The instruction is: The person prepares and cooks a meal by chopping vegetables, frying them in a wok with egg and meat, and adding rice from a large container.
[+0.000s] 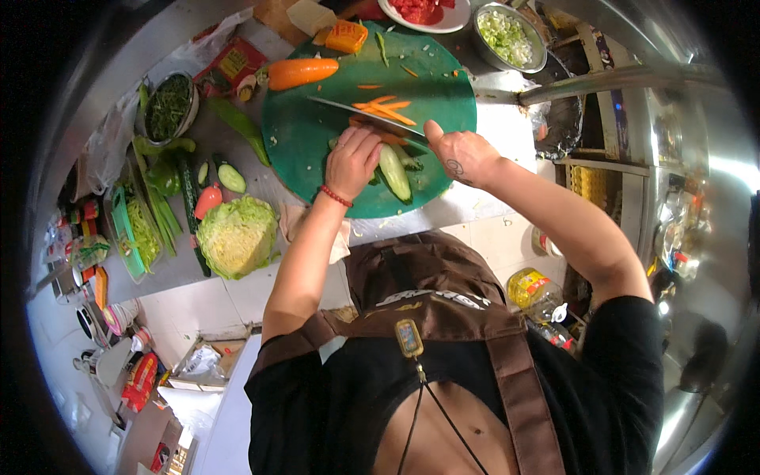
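Note:
In my right hand (464, 155) is the handle of a kitchen knife (338, 107), its blade slanting across the round green cutting board (303, 148). My left hand (353, 160) presses down on the board with bent fingers close to the blade. Orange carrot slices (393, 140) show beside its fingertips; the rest under the hand is hidden. Beyond the blade lie several cut carrot strips (392, 110). A cut cucumber piece (395, 175) rests between my hands, with more cucumber behind it. A whole-looking carrot (304, 73) lies at the board's far left.
Left of the board are a halved cabbage (237, 237), a long green pepper (240, 127), a cucumber (189, 208) and a bowl of greens (169, 110). A metal bowl of chopped scallions (504, 40) and a white plate (442, 27) stand at the back. An oil bottle (534, 291) stands low at right.

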Demonstrator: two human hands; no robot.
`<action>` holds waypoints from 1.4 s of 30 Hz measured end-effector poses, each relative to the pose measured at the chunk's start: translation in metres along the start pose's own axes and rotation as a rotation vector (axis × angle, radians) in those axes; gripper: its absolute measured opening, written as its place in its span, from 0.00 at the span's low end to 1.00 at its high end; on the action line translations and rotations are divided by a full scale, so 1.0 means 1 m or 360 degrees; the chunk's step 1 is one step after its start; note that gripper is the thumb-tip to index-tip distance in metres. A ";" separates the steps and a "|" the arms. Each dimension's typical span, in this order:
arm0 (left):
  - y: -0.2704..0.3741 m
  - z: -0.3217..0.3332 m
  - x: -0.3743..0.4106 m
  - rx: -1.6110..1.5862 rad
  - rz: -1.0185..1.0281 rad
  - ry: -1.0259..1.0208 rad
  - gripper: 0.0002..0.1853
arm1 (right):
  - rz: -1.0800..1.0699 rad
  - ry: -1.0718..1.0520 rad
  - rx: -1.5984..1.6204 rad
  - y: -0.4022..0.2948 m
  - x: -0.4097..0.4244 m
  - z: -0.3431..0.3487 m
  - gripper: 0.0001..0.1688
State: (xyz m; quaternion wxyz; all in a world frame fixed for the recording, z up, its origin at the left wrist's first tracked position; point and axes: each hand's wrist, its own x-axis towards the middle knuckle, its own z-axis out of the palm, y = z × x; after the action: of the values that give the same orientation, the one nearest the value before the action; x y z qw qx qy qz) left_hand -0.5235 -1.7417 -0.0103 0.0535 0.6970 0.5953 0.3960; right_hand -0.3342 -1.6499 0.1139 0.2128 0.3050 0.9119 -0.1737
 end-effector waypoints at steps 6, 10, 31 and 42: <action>0.005 0.001 0.000 -0.0034 -0.0044 0.0005 0.08 | 0.0076 0.0025 0.0118 -0.001 -0.012 0.011 0.11; -0.001 0.007 -0.008 0.0028 0.0015 0.0171 0.07 | 0.0016 0.0075 0.0114 -0.008 -0.016 -0.011 0.11; 0.010 -0.034 -0.017 0.0037 0.0333 -0.0010 0.13 | 0.0152 0.0129 0.0215 0.005 -0.002 0.014 0.10; -0.010 -0.056 -0.026 -0.0257 0.0273 -0.0505 0.17 | 0.0010 0.0149 0.0018 -0.006 -0.007 0.016 0.10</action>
State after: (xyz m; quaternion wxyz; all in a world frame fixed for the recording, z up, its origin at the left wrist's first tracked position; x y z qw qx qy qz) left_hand -0.5655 -1.7835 0.0093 0.1686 0.7924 0.4841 0.3307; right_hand -0.3283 -1.6649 0.1053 0.1688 0.3168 0.9189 -0.1639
